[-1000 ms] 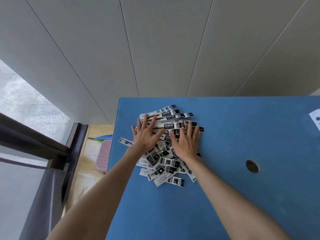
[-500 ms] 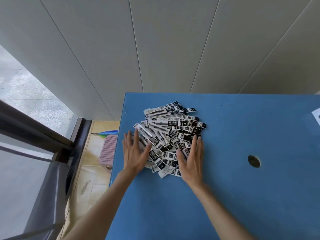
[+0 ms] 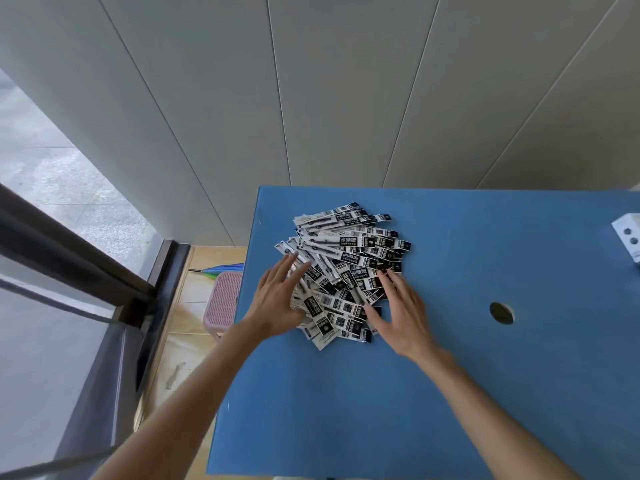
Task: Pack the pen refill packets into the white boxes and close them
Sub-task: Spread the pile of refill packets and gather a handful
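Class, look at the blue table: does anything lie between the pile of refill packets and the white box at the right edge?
Nothing visible does. Between the packets and the white box there is only bare blue table; the round hole sits nearer the person, off that line.

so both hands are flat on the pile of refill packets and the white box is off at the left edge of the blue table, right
Not quite: the head view shows the white box at the right edge of the blue table. The rest holds: left hand and right hand lie flat on the refill packets.
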A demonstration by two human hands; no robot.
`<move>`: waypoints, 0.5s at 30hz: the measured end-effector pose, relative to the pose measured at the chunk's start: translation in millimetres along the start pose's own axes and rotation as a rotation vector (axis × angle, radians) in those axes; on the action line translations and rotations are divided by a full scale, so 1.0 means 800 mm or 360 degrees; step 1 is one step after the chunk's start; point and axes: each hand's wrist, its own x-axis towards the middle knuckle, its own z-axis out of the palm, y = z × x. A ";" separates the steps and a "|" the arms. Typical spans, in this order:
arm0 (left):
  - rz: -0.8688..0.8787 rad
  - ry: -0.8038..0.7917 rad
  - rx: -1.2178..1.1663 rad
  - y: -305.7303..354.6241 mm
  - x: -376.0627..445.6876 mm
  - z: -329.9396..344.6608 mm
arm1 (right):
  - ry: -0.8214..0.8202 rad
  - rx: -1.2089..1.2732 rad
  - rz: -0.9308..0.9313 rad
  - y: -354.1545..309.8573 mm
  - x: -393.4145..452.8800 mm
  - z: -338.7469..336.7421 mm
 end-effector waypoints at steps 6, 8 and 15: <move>0.0142 -0.0191 0.0478 0.013 0.011 -0.001 | -0.0011 -0.0032 0.0015 0.009 -0.019 -0.030; 0.0041 -0.0080 0.0395 0.018 0.010 0.004 | -0.0026 -0.0018 0.0040 0.012 -0.027 -0.033; -0.0162 -0.0037 0.0161 0.018 0.003 0.016 | -0.0069 0.0041 0.0114 0.023 -0.049 -0.036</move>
